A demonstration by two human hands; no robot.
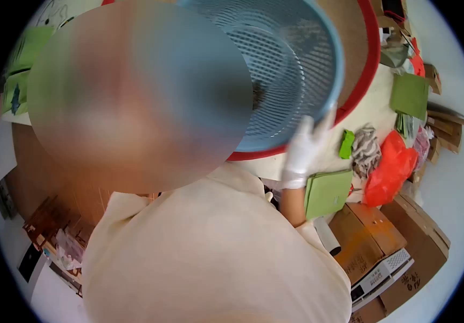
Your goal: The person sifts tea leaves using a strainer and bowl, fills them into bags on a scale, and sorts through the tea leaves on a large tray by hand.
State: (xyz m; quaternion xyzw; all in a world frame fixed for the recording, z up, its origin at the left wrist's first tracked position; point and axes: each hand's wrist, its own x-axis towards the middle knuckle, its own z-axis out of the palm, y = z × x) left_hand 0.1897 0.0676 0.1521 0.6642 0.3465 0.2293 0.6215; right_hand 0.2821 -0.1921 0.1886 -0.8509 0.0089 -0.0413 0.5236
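Note:
My right hand (pixel 302 153), in a white glove and slightly smeared by motion, grips the near right rim of a blue plastic basket (pixel 333 64). The basket has slotted walls, and I look down into its inside. A small dark clump (pixel 258 96) shows in it, partly covered by a large blurred oval. That oval hides the left part of the basket, and my left hand does not show. Under the basket lies a large round tray with a red rim (pixel 371 70) and a brown surface.
Beside my right forearm are a green folded item (pixel 329 192), a bright green packet (pixel 346 144), a crumpled striped cloth (pixel 366 148) and a red plastic bag (pixel 391 169). Cardboard boxes (pixel 369 231) stand at the lower right. Wooden furniture (pixel 49 223) is at the lower left.

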